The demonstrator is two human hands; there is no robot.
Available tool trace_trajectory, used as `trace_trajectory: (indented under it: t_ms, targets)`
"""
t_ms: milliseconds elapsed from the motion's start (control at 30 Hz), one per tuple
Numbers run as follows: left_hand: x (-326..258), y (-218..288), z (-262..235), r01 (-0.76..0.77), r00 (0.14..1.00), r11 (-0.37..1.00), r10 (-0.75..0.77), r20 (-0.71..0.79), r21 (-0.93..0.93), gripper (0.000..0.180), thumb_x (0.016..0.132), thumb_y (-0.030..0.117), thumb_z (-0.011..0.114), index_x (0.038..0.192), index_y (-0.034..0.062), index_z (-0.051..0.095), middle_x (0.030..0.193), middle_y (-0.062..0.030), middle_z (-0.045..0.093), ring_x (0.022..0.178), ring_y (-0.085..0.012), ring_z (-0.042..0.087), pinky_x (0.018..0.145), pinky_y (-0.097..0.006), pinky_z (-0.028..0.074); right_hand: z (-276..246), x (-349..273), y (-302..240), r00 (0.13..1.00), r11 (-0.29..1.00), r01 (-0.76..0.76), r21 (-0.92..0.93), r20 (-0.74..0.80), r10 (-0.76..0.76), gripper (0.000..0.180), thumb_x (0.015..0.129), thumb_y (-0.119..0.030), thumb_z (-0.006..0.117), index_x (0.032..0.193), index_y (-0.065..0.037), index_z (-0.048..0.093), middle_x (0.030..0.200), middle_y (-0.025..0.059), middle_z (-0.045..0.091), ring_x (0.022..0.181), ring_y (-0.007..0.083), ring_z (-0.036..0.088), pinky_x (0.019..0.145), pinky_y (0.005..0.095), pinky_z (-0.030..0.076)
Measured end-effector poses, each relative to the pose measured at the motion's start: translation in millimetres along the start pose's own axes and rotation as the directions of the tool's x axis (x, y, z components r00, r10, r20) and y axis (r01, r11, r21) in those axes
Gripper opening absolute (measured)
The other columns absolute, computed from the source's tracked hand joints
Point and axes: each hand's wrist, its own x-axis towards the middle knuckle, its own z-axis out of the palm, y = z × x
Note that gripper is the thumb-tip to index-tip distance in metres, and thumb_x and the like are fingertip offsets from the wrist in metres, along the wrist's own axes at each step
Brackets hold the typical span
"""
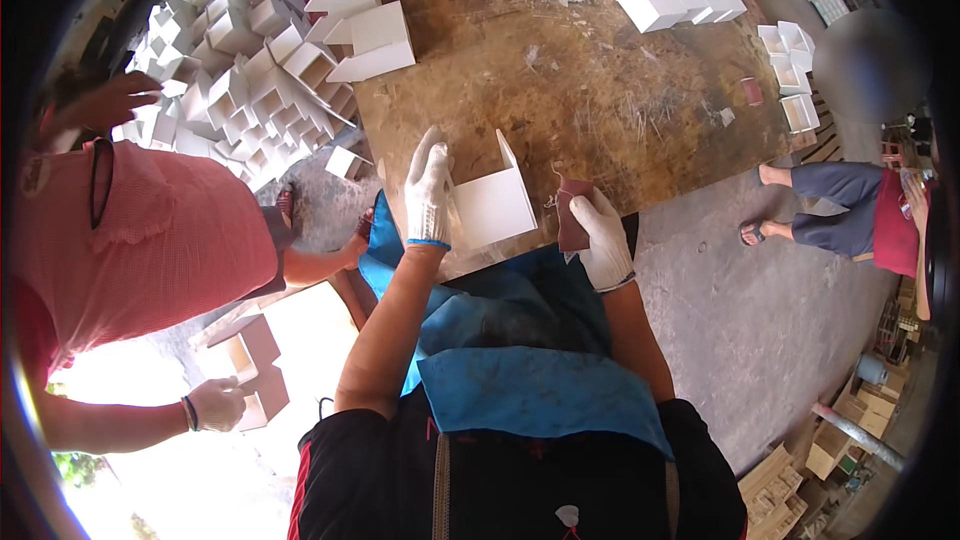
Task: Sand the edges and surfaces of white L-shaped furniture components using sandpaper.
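A white box [490, 208] with a raised flap-like panel on its far right side sits near the front edge of the worn wooden table [560, 80]. My left hand [428, 188], in a white glove, grips the box along its left side. To the right of the box, just over the table's edge, my right hand [603, 240] pinches a folded reddish-brown sheet of sandpaper [573, 212]. That glove is white too, and the sandpaper is apart from the box.
White boxes [365, 35] stand at the table's far left, a row of others [675, 0] at the far right. A big pile of them [235, 70] lies beyond the left edge. One co-worker [160, 230] stands close on my left holding boxes; another person [890, 220] is at the right.
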Motion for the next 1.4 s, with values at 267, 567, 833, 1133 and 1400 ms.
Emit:
trace_trajectory:
  t_ms: [267, 567, 833, 1133, 1400]
  targets:
    - [7, -6, 8, -0.113, 0.99, 0.967, 0.129, -0.056, 0.227, 0.047, 0.092, 0.02, 0.057, 0.131, -0.0038, 0.048, 0.132, -0.0141, 0.053, 0.121, -0.0206, 0.049, 0.104, -0.03, 0.034, 1, 2, -6, 0.994, 0.996, -0.055, -0.075, 0.092, 0.062, 0.038, 0.091, -0.02, 0.058, 0.123, -0.001, 0.05, 0.102, 0.003, 0.059, 0.084, 0.0093, 0.057, 0.072, 0.0236, 0.048]
    - [10, -13, 4, -0.166, 0.979, 0.92, 0.196, -0.051, 0.355, 0.038, 0.091, 0.018, 0.057, 0.123, -0.002, 0.056, 0.124, -0.0142, 0.057, 0.117, -0.0225, 0.052, 0.101, -0.031, 0.037, 16, 0, 3, 0.988, 0.986, -0.129, -0.11, 0.074, 0.137, 0.026, 0.089, -0.014, 0.061, 0.111, -0.002, 0.057, 0.09, 0.0012, 0.061, 0.072, 0.0072, 0.057, 0.062, 0.0228, 0.047]
    - [12, -15, 5, -0.19, 0.974, 0.896, 0.222, -0.037, 0.401, 0.031, 0.091, 0.016, 0.054, 0.116, -0.0003, 0.061, 0.116, -0.0156, 0.059, 0.109, -0.0247, 0.056, 0.097, -0.032, 0.041, 40, 30, 4, 0.996, 0.965, -0.049, -0.258, 0.056, 0.066, 0.02, 0.083, -0.017, 0.069, 0.093, -0.001, 0.061, 0.085, 0.0036, 0.065, 0.076, 0.008, 0.059, 0.066, 0.0238, 0.049]
    - [9, -5, 14, -0.165, 0.973, 0.851, 0.223, -0.058, 0.499, 0.029, 0.09, 0.014, 0.05, 0.112, 0.0005, 0.062, 0.112, -0.0162, 0.06, 0.106, -0.0281, 0.057, 0.094, -0.034, 0.042, 33, 9, 15, 0.989, 0.839, 0.066, -0.541, -0.076, -0.127, 0.028, 0.079, -0.025, 0.071, 0.089, -0.001, 0.062, 0.078, 0.0041, 0.063, 0.07, 0.0082, 0.057, 0.065, 0.0252, 0.048]
    - [10, 0, 10, -0.228, 0.956, 0.769, 0.293, -0.013, 0.597, 0.033, 0.088, 0.016, 0.054, 0.117, 0.0018, 0.06, 0.117, -0.0185, 0.058, 0.109, -0.0307, 0.055, 0.095, -0.035, 0.042, 33, 26, 1, 0.998, 0.98, 0.005, -0.199, -0.054, -0.016, 0.034, 0.087, -0.024, 0.064, 0.108, 0.003, 0.06, 0.093, 0.0048, 0.065, 0.084, 0.0107, 0.062, 0.075, 0.0252, 0.05]
